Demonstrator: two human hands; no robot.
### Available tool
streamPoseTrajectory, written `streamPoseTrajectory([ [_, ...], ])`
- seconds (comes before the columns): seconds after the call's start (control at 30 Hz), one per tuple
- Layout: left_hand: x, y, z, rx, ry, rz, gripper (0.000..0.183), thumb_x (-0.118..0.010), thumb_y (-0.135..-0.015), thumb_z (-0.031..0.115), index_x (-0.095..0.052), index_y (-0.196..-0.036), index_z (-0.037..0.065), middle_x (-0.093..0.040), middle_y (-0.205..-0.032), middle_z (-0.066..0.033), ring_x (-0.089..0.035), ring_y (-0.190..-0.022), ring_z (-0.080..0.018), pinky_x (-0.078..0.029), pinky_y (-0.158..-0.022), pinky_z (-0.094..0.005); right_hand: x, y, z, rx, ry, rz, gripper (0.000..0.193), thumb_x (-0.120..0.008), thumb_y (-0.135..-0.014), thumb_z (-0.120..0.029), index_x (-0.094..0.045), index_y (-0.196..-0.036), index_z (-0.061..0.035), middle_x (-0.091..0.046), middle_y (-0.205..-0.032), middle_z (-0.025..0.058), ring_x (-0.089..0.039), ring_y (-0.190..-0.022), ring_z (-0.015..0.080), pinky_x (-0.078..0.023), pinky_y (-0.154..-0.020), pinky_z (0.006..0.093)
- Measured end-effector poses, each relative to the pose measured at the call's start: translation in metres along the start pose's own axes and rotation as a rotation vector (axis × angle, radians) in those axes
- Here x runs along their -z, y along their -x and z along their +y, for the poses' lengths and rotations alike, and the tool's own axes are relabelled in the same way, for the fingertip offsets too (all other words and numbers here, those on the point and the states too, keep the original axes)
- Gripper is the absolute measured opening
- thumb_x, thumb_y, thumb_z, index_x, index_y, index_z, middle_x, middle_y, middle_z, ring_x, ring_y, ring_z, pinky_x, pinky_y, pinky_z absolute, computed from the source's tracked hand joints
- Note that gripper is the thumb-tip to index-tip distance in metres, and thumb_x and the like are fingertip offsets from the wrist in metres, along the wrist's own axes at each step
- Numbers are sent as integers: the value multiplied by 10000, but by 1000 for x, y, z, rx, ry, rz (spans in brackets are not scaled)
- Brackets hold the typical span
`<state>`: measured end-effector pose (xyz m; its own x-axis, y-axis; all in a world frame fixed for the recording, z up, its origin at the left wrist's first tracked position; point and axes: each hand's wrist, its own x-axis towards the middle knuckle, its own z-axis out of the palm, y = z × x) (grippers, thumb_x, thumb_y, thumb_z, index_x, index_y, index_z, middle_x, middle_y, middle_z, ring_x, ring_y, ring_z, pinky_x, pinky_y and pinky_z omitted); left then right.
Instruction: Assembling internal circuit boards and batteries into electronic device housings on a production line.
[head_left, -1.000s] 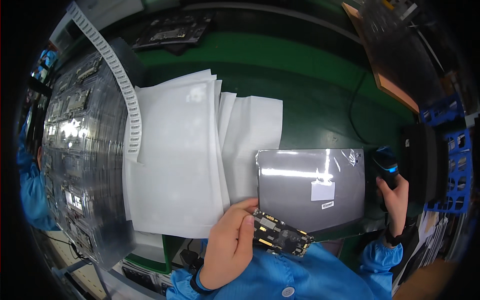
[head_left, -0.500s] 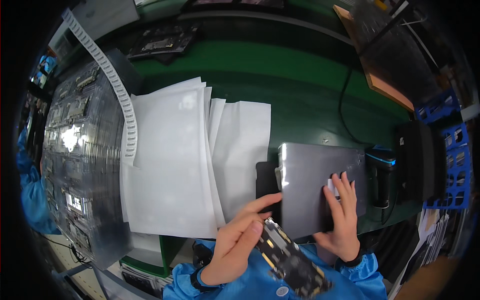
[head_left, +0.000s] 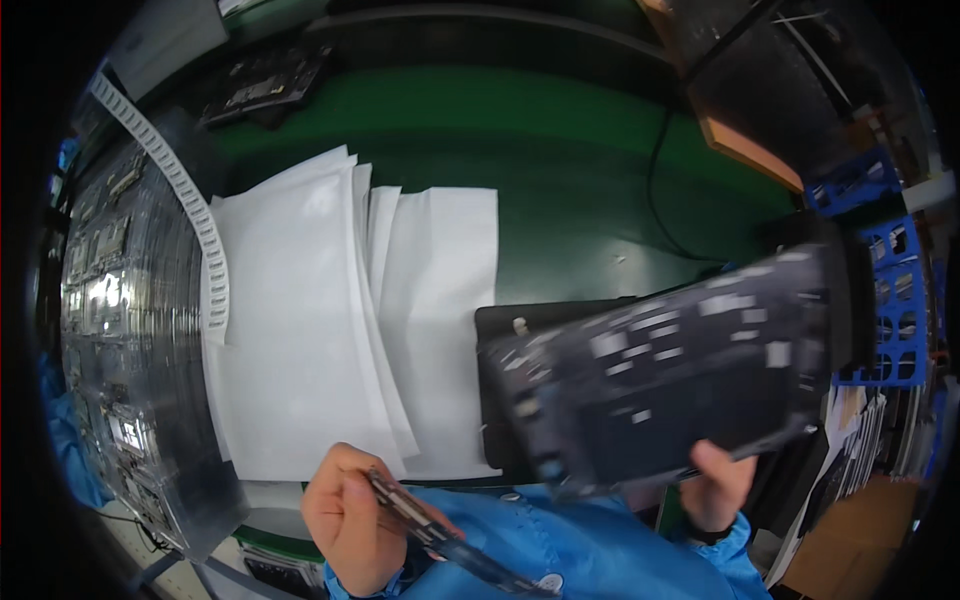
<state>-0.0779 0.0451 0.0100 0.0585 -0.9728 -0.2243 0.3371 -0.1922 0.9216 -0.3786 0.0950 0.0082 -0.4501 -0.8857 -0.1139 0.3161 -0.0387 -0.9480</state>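
My left hand (head_left: 345, 520) pinches one end of a long, dark circuit board (head_left: 440, 538). The board is seen nearly edge-on in front of my blue sleeves and smock. My right hand (head_left: 718, 485) grips the near edge of a flat dark device casing (head_left: 680, 405), thumb on top and the other fingers hidden behind it. Lifted and tilted, the casing shows an inner face with several white rectangular patches and small parts along its left side; it is blurred by motion. Partly beneath it lies a black mat (head_left: 495, 325).
White paper sheets (head_left: 290, 330) lie stacked on the green bench (head_left: 560, 230). Left of them stand stacked clear trays (head_left: 140, 330) holding boards, with a white component strip (head_left: 180, 180) above. A black cable (head_left: 655, 170), blue racks (head_left: 893, 300) and cardboard (head_left: 850, 545) are at right.
My right hand has lifted the casing off the bench and turned its patched inner face into view. My left hand has moved left with the circuit board, now edge-on. The view has shifted slightly.
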Motion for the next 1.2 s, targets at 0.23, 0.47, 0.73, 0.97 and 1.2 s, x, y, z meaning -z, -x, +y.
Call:
streamPoseTrajectory([
  [0.23,3,-8,9,239,81,-110,522,-727,-923,386,-457,-995,-55,-595,-673,-112,-581,-470,-109,-426,-399,-222,-3,-9,32,-369,131,68,308,-635,-965,-79,-518,-1200,84,-685,-960,170,-705,-705,237,-588,-589,330],
  [0.47,26,-3,-8,106,250,-496,303,-706,-835,19,-539,-985,-185,-604,-685,-189,-545,-437,-180,-415,-381,-299,-24,-19,1,418,981,-151,281,-832,-746,-53,-560,-680,-37,-553,-594,56,-527,-548,141,-382,-506,265],
  [0.73,18,1,12,268,81,-134,371,-468,-1015,244,-558,-1029,-116,-663,-775,-321,-543,-411,-173,-400,-367,-245,-120,-47,33,714,1083,-1145,208,-710,-728,-79,-661,-901,25,-572,-1112,144,-541,-1046,319,-499,-792,377],
  [0.97,15,-1,12,159,-3,-48,317,-413,-1034,185,-510,-1137,-99,-666,-860,-381,-571,-437,-184,-418,-389,-240,-117,-57,37,455,813,-1225,253,-690,-682,-56,-647,-906,51,-581,-1138,164,-537,-1046,334,-461,-812,404],
  [1.2,21,-9,18,160,-50,16,326,-435,-1034,210,-522,-1139,-86,-678,-856,-357,-608,-489,-194,-436,-428,-225,-126,-52,35,667,1110,-1317,204,-762,-670,-78,-670,-817,29,-600,-1122,127,-514,-1093,316,-430,-834,431],
])
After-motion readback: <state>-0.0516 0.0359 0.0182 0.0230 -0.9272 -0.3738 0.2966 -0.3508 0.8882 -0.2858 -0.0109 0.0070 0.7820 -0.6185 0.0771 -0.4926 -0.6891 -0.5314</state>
